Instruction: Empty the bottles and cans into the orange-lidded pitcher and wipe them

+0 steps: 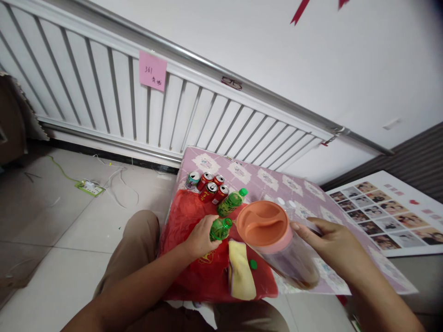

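My left hand [201, 239] is closed around a green plastic bottle [219, 230] whose mouth is uncapped. In my right hand [330, 246] is the handle of a clear pitcher [294, 260] with an orange lid [265, 223]. The pitcher is tilted toward the bottle, its lid edge close to the bottle's mouth; a thin streak shows between them. Brownish contents show blurred through its wall. Behind the held bottle stands a second green bottle [231, 203] with its cap on. A loose green cap [253, 264] lies beside a folded yellow cloth [241, 272].
Several red cans [207, 192] and a teal can [192, 180] stand at the table's far left. A red plastic bag [187, 216] covers the front of the patterned tablecloth [273, 177]. Behind is a white radiator [194, 110]; a photo board [387, 207] leans at right.
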`<state>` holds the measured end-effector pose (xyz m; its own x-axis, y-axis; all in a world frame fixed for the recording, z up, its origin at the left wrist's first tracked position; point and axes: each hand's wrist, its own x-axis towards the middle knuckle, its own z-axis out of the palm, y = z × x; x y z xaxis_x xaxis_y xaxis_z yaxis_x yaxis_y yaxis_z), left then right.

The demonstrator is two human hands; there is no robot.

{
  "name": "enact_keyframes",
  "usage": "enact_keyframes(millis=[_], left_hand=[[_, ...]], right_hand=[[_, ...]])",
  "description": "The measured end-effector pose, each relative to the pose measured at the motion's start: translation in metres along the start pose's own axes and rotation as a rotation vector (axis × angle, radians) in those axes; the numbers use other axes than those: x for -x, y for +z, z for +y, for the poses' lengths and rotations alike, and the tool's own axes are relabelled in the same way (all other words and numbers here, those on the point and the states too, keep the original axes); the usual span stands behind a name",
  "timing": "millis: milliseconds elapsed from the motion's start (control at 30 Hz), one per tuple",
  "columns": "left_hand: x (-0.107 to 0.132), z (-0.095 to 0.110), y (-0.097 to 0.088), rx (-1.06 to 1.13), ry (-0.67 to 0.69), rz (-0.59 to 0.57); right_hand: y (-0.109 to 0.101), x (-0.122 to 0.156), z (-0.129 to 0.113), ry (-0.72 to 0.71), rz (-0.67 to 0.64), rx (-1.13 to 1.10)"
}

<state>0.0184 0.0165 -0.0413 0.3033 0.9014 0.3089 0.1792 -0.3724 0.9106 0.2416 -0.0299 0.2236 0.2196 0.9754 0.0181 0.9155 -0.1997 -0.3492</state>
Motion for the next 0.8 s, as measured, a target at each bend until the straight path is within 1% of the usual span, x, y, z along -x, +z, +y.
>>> enact_keyframes(millis=[133, 333, 467, 567, 633, 800], left_hand=[[0.0000, 0.0000, 0.0007, -0.001, 0.005, 0.008], [0.0002, -0.0006, 0.0018, 0.012, 0.002, 0.017], [0.0003, -0.0001, 0.0017, 0.007, -0.004, 0.013], [0.0004, 0.0000, 0.0017, -0.004, 0.001, 0.009], [0.0004, -0.0004, 0.0019, -0.003, 0.002, 0.009], [0.0008, -0.0018, 0.0023, -0.004, 0.005, 0.007]], right_hand=[[0.0004, 0.0001, -0.0013, -0.017, 0.006, -0.004], [0.0032, -0.0016, -0.0036, -0.053, 0.065, -0.041], [0.0032, -0.0013, -0.0066, -0.029, 0.040, -0.042], [0.0030, -0.0009, -0.0085, -0.011, 0.048, -0.031], [0.0030, -0.0010, -0.0092, -0.004, 0.056, -0.029], [0.0024, -0.0017, -0.0092, -0.003, 0.026, -0.045]])
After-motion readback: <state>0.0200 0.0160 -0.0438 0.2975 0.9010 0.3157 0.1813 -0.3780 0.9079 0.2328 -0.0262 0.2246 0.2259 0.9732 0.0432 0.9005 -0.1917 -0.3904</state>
